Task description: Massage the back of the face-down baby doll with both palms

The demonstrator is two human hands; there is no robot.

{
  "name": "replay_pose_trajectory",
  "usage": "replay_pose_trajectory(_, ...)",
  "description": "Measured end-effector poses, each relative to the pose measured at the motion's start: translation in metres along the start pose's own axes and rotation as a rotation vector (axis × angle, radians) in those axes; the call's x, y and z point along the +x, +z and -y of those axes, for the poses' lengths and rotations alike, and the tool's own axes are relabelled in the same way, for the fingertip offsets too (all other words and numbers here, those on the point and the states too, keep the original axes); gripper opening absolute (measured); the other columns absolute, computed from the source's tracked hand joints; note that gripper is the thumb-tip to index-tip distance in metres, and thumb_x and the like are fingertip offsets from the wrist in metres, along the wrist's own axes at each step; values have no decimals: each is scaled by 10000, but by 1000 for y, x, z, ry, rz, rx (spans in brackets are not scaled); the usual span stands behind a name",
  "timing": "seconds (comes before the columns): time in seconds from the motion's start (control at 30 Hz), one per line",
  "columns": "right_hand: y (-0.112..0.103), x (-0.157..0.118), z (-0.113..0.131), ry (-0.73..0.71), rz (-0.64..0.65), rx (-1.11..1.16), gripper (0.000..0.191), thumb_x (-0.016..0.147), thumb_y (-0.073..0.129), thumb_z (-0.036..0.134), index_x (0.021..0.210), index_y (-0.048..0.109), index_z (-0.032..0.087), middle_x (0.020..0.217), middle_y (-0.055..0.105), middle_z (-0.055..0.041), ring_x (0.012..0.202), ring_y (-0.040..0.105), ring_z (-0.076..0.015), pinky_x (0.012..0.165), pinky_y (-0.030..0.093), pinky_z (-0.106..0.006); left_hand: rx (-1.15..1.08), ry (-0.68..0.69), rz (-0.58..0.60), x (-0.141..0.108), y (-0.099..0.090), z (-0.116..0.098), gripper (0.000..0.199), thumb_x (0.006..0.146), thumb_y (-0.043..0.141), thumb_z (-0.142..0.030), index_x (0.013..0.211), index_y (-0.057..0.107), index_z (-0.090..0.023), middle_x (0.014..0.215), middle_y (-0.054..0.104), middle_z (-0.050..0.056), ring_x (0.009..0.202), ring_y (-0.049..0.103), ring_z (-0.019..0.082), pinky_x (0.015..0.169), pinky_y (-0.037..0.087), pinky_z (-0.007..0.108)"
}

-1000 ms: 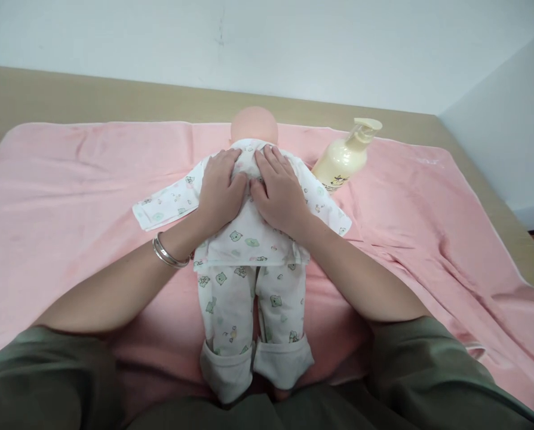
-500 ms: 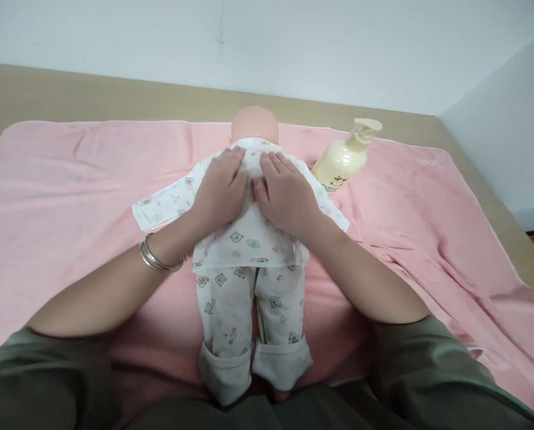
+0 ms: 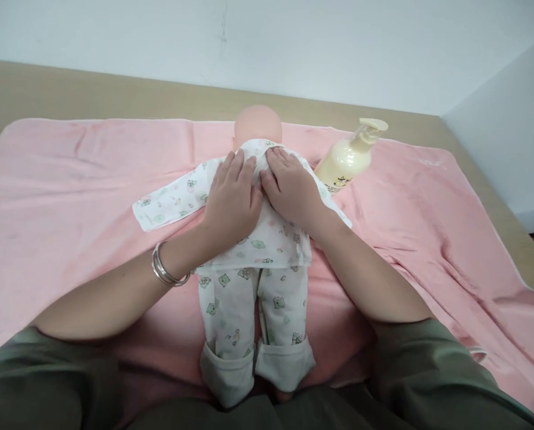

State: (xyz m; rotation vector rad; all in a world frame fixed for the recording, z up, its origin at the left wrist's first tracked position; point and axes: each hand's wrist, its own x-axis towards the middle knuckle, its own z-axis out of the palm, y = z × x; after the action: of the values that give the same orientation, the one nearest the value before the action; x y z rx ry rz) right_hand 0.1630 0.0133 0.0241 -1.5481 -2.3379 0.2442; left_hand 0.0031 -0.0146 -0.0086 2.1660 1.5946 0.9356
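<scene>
Doll (image 3: 273,254) is lying centered on the pink blanket (image 3: 70,209), back up, head (image 3: 258,126) pointing away from the person, face out of view. It's wearing a white printed top (image 3: 269,239) and matching pants (image 3: 278,304), cuffs folded up, sleeves spreading out to both sides. Left hand (image 3: 233,200) is resting palm-down on the left side of its upper back, fingers extended, gripping nothing. Right hand (image 3: 294,191) is lying flat on the right side, same state, fingertips near the collar. Thumbs are sitting close together; can't tell if touching. Silver bangles (image 3: 163,269) are circling the left wrist. Pale yellow pump bottle (image 3: 344,160) is standing just beyond the right-hand sleeve, which is hiding its base. Blanket is covering most of the wooden tabletop (image 3: 114,95); white wall (image 3: 294,48) is running behind.
</scene>
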Motion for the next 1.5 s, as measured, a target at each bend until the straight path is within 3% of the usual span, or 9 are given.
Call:
replay_pose_trajectory(0.17, -9, -20, 19, 25, -81, -84, 485, 1092, 369, 304, 1415, 630, 56, 1421, 695, -191, 1421, 590, -347, 1200, 489, -495, -113, -58, 3, 21, -2, 18, 554, 995, 455, -352, 1516, 547, -185, 1681, 469, 126, 1612, 358, 335, 1375, 210, 570)
replay_pose_trajectory(0.27, -13, -31, 32, 33, -61, -126, 463, 1087, 399, 287, 1396, 644, 43, 1374, 723, -201, 1389, 622, -344, 1155, 527, -471, -127, -94, -12, 32, -3, 27, 527, 977, 437, -324, 1455, 601, -177, 1620, 543, 135, 1562, 438, 335, 1367, 266, 543)
replay_pose_trajectory(0.4, -6, -26, 28, 17, -53, -93, 526, 1085, 401, 290, 1506, 555, 15, 1528, 615, -213, 1506, 523, -330, 1261, 441, -480, -134, -102, -33, 28, 0, 26, 527, 1000, 427, -342, 1483, 570, -189, 1649, 507, 134, 1600, 378, 341, 1373, 238, 559)
replay_pose_trajectory(0.6, 8, 0, 2, -42, 45, 34, 678, 1033, 413, 272, 1649, 331, 1, 1756, 294, -171, 1672, 221, -289, 1402, 157, -491, -83, -26, -8, 4, 3, 8, 580, 1021, 404, -286, 1580, 463, -142, 1718, 402, 149, 1649, 283, 311, 1390, 158, 553)
replay_pose_trajectory(0.83, 2, -8, 15, 21, 64, 10, 677, 1035, 378, 254, 1661, 306, 6, 1764, 267, -184, 1672, 200, -336, 1392, 156, -566, -130, -43, -6, 18, 3, 24, 550, 1002, 447, -326, 1532, 533, -210, 1693, 457, 101, 1637, 318, 302, 1393, 178, 531)
replay_pose_trajectory(0.93, -2, -18, 28, 47, 96, -21, 659, 1055, 368, 249, 1660, 309, -6, 1753, 282, -210, 1655, 245, -371, 1375, 233, -572, -164, -84, -59, 26, 5, 33, 499, 1005, 466, -416, 1466, 583, -267, 1655, 514, 62, 1604, 378, 304, 1383, 224, 526)
replay_pose_trajectory(1.17, 0, -33, 47, 18, 88, -139, 628, 1042, 362, 123, 1630, 311, -92, 1719, 292, -294, 1638, 265, -418, 1363, 280, -554, -109, -122, -66, 23, 0, 20, 550, 986, 375, -412, 1440, 569, -172, 1605, 550, 120, 1549, 433, 315, 1353, 280, 554)
replay_pose_trajectory(1.33, 0, -17, 31, 28, 79, -20, 616, 1072, 381, 225, 1651, 349, 16, 1749, 303, -193, 1661, 231, -360, 1384, 216, -558, -127, -98, -70, 23, 0, 20, 520, 1007, 369, -488, 1412, 579, -236, 1567, 585, 93, 1525, 462, 318, 1337, 297, 545)
replay_pose_trajectory(1.5, 3, 2, 7, 5, 83, 70, 672, 1059, 407, 346, 1673, 321, 86, 1776, 249, -130, 1677, 190, -324, 1385, 129, -610, -111, -66, -95, 23, 3, 24, 501, 982, 399, -410, 1392, 606, -211, 1530, 613, 111, 1482, 505, 320, 1312, 351, 539)
